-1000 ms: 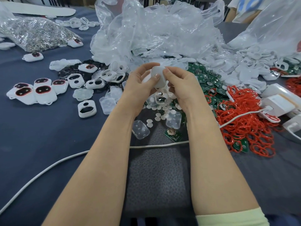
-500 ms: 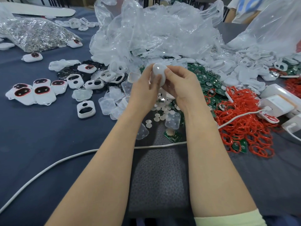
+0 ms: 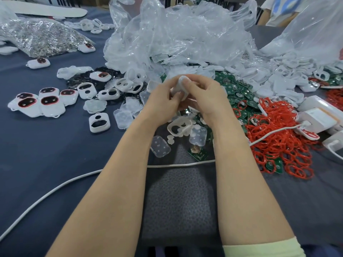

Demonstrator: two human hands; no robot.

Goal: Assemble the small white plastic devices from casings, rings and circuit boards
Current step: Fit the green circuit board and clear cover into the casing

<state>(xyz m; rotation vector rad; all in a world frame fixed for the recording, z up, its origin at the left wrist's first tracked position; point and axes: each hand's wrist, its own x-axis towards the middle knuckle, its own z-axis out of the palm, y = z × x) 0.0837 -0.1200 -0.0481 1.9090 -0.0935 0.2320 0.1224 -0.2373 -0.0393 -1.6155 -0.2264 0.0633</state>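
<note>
Above the blue surface (image 3: 46, 154), the left hand (image 3: 161, 102) and right hand (image 3: 206, 97) both close their grip on a small white plastic casing (image 3: 179, 86).

Blue-clothed table (image 3: 46, 154) under casings (image 3: 99, 122), rings (image 3: 278, 145)

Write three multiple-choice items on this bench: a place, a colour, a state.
1. The red rings lie: A) on the person's right B) on the person's left C) in a bag
2. The circuit boards are: A) blue B) green C) yellow
3. The raised white casing is gripped by: A) one hand B) no hand C) both hands
Answers: A, the rings are heaped to the right of the right hand; B, the boards show green; C, the left hand and right hand both pinch it.
</note>
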